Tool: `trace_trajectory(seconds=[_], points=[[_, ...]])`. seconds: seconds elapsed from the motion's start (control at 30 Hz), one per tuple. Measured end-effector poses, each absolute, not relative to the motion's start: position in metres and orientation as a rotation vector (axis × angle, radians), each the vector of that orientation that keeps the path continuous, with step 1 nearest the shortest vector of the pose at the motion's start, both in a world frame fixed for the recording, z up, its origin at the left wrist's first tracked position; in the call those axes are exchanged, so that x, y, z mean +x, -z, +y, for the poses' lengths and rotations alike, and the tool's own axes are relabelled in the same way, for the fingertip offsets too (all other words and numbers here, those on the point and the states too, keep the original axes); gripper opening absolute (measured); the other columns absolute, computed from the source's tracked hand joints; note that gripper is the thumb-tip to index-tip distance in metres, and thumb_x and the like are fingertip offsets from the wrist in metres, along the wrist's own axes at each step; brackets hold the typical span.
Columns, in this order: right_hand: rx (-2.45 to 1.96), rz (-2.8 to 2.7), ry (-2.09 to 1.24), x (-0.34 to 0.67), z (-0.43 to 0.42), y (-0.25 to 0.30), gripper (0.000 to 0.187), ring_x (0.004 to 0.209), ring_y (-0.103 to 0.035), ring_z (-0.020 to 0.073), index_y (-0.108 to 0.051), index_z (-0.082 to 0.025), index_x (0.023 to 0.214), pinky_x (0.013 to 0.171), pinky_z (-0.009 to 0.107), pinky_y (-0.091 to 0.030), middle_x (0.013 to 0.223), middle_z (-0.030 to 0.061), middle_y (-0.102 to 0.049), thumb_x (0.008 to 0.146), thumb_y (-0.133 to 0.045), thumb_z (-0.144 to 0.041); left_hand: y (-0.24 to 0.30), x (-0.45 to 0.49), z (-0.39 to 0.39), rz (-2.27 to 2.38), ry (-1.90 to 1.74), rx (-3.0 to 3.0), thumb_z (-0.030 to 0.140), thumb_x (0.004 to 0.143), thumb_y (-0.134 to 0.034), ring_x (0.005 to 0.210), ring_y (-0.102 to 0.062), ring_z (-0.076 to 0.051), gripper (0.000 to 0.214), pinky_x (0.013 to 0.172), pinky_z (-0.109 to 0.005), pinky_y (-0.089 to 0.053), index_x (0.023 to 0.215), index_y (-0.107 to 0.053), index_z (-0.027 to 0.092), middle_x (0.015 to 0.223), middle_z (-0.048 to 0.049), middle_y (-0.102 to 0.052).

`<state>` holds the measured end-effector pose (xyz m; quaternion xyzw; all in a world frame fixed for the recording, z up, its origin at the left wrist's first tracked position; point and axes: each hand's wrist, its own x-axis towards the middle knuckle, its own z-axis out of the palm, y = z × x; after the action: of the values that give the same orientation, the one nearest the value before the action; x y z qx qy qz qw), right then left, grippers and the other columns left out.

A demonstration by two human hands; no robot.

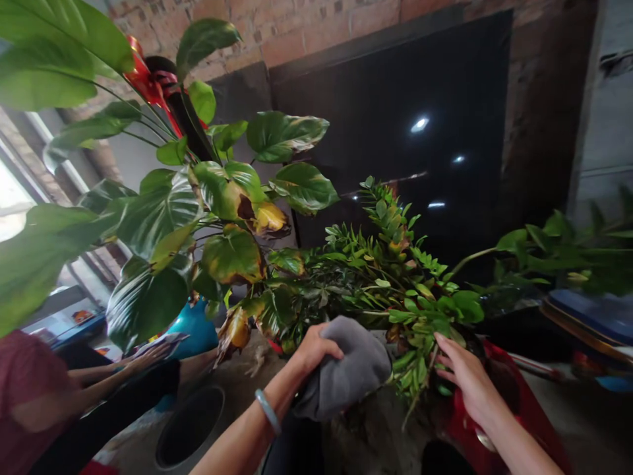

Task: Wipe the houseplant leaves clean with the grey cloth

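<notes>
My left hand (316, 349), with a pale bangle on its wrist, is closed on a bunched grey cloth (353, 363) in front of the plants. The cloth hangs over the fingers and hides most of them. To the right, my right hand (462, 369) is at the edge of a leafy green potted plant (425, 316). Its fingers are slightly bent and apart, their tips against the leaves and stems; I see no firm grip. Small glossy leaves grow densely on this plant, and some stems droop between my two hands.
A large-leaved plant (232, 257) with browned, yellow leaves and a red ribbon (151, 82) rises at left. Beside it sits another person (34, 402) near a blue round object (192, 326). A dark round container (190, 429) is on the floor. Behind stands a glossy black panel (386, 132).
</notes>
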<state>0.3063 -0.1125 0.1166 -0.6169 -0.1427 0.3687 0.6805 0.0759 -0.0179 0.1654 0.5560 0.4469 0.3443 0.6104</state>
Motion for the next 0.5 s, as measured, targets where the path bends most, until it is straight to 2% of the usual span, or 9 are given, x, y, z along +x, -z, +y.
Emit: trace_trajectory(seconds=[0.13, 0.2, 0.3, 0.4, 0.5], points=[[-1.348, -0.301, -0.852, 0.305, -0.111, -0.119, 0.044, 0.071, -0.062, 0.0224, -0.066, -0.023, 0.075, 0.058, 0.033, -0.046, 0.083, 0.0039, -0.069, 0.04, -0.073, -0.048, -0.202, 0.076, 0.0, 0.913, -1.174, 1.297, 0.015, 0.04, -0.07, 0.064, -0.055, -0.015, 0.044, 0.061, -0.025, -0.044, 0.083, -0.069, 0.016, 0.067, 0.0035, -0.066], [-1.332, -0.305, -0.871, 0.3, -0.109, -0.121, 0.047, 0.068, -0.062, 0.0213, -0.065, -0.023, 0.079, 0.059, 0.033, -0.046, 0.083, 0.0025, -0.069, 0.04, -0.073, -0.048, -0.206, 0.087, 0.011, 0.885, -1.319, 1.298, 0.014, 0.04, -0.071, 0.07, -0.057, -0.016, 0.049, 0.067, -0.026, -0.045, 0.089, -0.067, 0.016, 0.073, 0.0027, -0.067], [-1.341, -0.314, -0.878, 0.291, -0.109, -0.124, 0.051, 0.066, -0.063, 0.0209, -0.065, -0.022, 0.085, 0.058, 0.033, -0.046, 0.082, 0.0019, -0.068, 0.041, -0.071, -0.047, -0.178, 0.099, 0.008, 1.056, -1.175, 1.206, 0.009, 0.041, -0.064, 0.067, -0.055, -0.016, 0.036, 0.064, -0.026, -0.043, 0.077, -0.066, 0.017, 0.068, 0.0022, -0.065], [-1.385, -0.342, -0.88, 0.289, -0.116, -0.126, 0.055, 0.069, -0.064, 0.0226, -0.065, -0.022, 0.089, 0.058, 0.034, -0.047, 0.083, 0.0037, -0.069, 0.041, -0.071, -0.048, -0.132, 0.092, -0.02, 1.141, -0.913, 1.139, 0.003, 0.039, -0.058, 0.051, -0.05, -0.018, 0.022, 0.052, -0.03, -0.039, 0.058, -0.064, 0.013, 0.051, -0.0017, -0.06], [-1.424, -0.376, -0.878, 0.293, -0.131, -0.125, 0.059, 0.071, -0.064, 0.0247, -0.064, -0.021, 0.093, 0.058, 0.035, -0.048, 0.079, 0.004, -0.069, 0.042, -0.072, -0.05, -0.111, 0.068, -0.05, 1.044, -0.702, 1.047, 0.004, 0.04, -0.057, 0.05, -0.052, -0.02, 0.02, 0.052, -0.031, -0.039, 0.055, -0.066, 0.012, 0.05, -0.0048, -0.061]])
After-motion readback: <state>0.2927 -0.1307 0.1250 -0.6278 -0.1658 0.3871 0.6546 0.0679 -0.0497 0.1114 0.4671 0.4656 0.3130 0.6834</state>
